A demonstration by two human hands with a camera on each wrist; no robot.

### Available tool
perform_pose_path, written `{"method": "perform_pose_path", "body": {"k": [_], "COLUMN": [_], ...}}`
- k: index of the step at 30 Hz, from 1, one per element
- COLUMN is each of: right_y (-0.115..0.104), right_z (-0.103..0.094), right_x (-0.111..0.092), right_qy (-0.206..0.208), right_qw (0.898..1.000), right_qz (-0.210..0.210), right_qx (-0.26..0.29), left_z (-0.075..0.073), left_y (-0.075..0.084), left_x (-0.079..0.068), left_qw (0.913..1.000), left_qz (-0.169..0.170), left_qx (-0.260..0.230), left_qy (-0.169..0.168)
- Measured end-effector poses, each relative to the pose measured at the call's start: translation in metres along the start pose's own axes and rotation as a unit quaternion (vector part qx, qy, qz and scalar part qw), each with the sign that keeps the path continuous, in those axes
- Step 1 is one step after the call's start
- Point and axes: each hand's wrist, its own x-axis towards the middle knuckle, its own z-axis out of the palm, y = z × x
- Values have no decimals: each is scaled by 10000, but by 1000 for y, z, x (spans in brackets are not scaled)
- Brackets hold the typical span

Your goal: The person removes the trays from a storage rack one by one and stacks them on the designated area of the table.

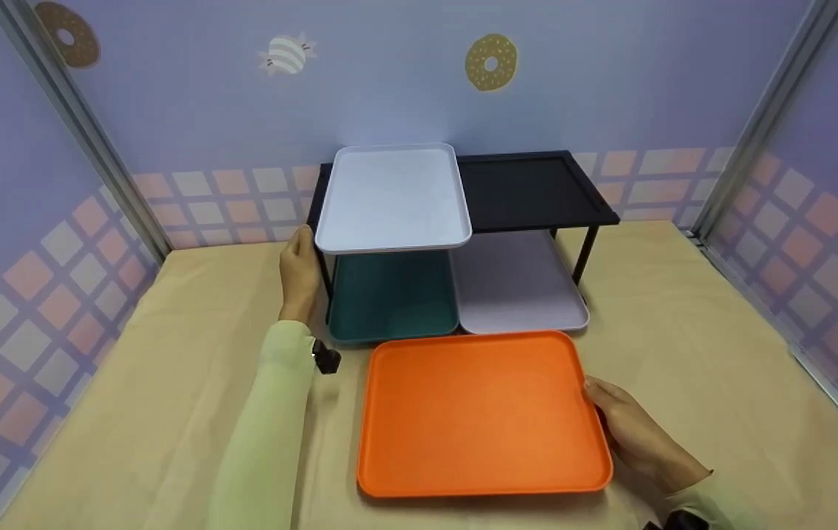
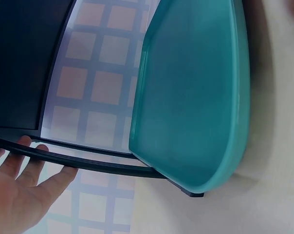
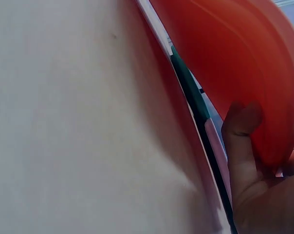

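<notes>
A black two-bay rack (image 1: 529,193) stands near the back wall. My left hand (image 1: 299,274) grips its left side by the top; in the left wrist view the fingers (image 2: 53,187) reach around behind a slim black leg. A white tray (image 1: 393,197) lies on the left half of the rack's top. Under the rack sit a dark green tray (image 1: 393,298) on the left and a pale lilac tray (image 1: 518,287) on the right. In front, my right hand (image 1: 632,430) pinches the right edge of an orange tray (image 1: 485,412), which appears lifted above the table.
A beige cloth covers the table (image 1: 191,368). Purple walls (image 1: 389,81) with printed sweets and a tile pattern enclose the back and sides. Metal posts (image 1: 87,125) stand at the back corners.
</notes>
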Motion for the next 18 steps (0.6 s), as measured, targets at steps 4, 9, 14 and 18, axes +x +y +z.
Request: {"method": "perform_pose_path", "body": {"k": [4, 9, 14, 18], "right_y": [0, 0, 2, 2], "right_z": [-3, -5, -2, 0], "right_x": [-1, 0, 0, 0], "right_qy": [-182, -246, -45, 251], "right_qw": [9998, 9997, 10000, 9994], "right_qz": [24, 1, 74, 200], "right_qx": [-14, -7, -20, -113], "left_z": [0, 1, 0, 1], "left_y": [0, -1, -1, -1], "left_x": [-2, -4, -5, -4], "left_qw": [9997, 9993, 9992, 9995], "left_qz": [68, 116, 28, 55], "left_qx": [-250, -342, -380, -319], "left_qy": [-35, -24, -74, -50]}}
